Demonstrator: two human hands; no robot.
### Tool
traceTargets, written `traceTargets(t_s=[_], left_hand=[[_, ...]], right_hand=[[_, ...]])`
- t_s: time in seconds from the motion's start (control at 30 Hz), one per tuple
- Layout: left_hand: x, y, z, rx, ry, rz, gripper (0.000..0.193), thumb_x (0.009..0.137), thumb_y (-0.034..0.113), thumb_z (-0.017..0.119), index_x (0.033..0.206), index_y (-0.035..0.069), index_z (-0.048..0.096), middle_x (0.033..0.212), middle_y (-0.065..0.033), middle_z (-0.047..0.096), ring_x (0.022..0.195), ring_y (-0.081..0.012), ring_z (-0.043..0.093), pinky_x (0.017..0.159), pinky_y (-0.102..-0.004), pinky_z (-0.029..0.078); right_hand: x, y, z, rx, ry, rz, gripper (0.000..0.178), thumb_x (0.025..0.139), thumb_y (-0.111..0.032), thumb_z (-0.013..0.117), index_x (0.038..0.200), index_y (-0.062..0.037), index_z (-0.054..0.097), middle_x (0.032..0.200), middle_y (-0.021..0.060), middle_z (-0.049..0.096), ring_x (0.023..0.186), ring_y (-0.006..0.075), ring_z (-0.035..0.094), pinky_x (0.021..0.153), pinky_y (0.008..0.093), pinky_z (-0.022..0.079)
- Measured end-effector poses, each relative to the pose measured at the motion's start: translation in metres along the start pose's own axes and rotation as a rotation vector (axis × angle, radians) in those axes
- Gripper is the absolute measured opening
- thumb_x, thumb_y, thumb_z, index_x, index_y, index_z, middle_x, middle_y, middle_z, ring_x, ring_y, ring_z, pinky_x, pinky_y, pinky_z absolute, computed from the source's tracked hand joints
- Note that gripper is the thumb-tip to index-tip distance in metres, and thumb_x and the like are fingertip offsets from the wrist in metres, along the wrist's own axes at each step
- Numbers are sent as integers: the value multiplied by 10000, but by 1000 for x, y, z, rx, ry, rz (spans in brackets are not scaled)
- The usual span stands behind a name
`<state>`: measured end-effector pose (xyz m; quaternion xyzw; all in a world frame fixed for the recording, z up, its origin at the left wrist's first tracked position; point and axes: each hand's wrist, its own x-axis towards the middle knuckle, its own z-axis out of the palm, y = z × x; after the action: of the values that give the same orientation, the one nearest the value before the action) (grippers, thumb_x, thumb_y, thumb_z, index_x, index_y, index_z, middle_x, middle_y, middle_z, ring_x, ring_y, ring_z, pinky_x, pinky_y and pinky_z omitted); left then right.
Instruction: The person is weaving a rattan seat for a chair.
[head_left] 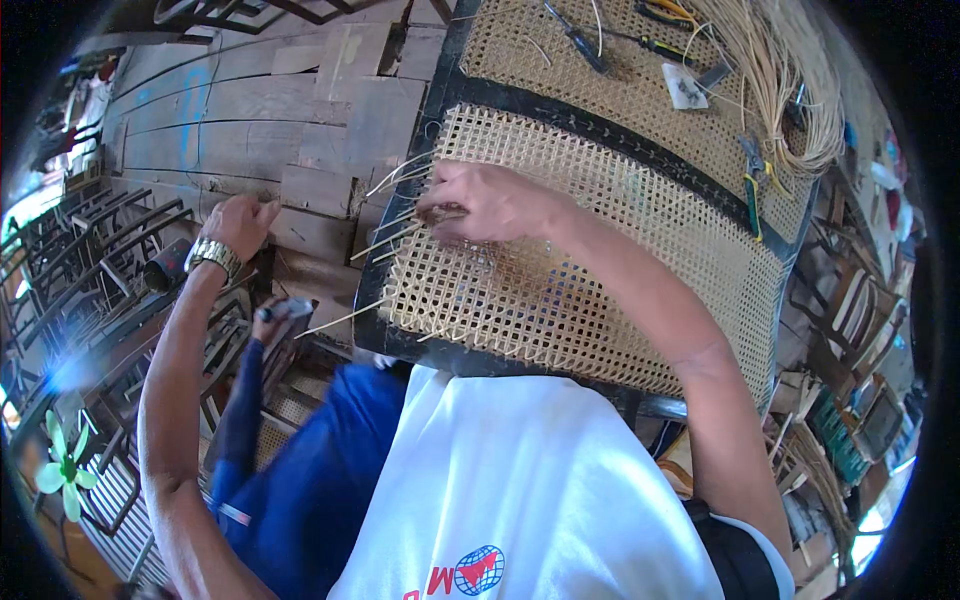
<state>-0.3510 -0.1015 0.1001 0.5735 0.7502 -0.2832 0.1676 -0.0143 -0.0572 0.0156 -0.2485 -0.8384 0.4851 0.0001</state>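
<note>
A panel of woven cane [620,250] in a dark wooden frame [600,110] lies in front of me. My right hand [490,203] rests over its left part, fingers curled in at the weave; what they pinch is hidden. Several loose cane strands [385,240] stick out past the panel's left edge, beside that hand. Off to the left, away from the panel, my left hand [240,228] is raised with its fingers closed, a metal watch [213,256] on the wrist. Any strand in it is too thin to make out.
On the far cane section lie a dark-handled tool [585,50], a small clear bag [685,88], yellow-and-green pliers [752,185] and a bundle of cane strands [790,80]. A co-worker's dark sleeve [240,410] is at lower left. Wooden chair frames [90,250] stand left.
</note>
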Motion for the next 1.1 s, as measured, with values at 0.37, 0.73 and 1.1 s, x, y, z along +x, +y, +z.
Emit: traceTargets(t_s=[0.37,0.73,1.1], left_hand=[[-29,100,5,-828,-629,217,289,957,254,568,913,-22,643,707,-82,684,628,-141,669,599,-293,543],[-21,74,-13,-792,-487,89,282,978,284,587,924,11,635,705,-54,675,597,-124,637,537,-274,499],[-29,118,4,-889,-752,134,292,957,322,576,912,50,672,661,-20,672,549,-84,582,508,-261,430]], right_hand=[[8,-8,-6,915,21,48,132,915,-163,682,992,-57,690,900,53,644,861,163,645,791,324,552],[8,6,23,228,244,-313,105,903,-138,678,932,-40,656,879,82,617,821,183,620,737,319,510],[24,-2,-1,464,39,157,210,902,-238,655,871,-30,658,826,47,641,754,133,593,720,323,495]])
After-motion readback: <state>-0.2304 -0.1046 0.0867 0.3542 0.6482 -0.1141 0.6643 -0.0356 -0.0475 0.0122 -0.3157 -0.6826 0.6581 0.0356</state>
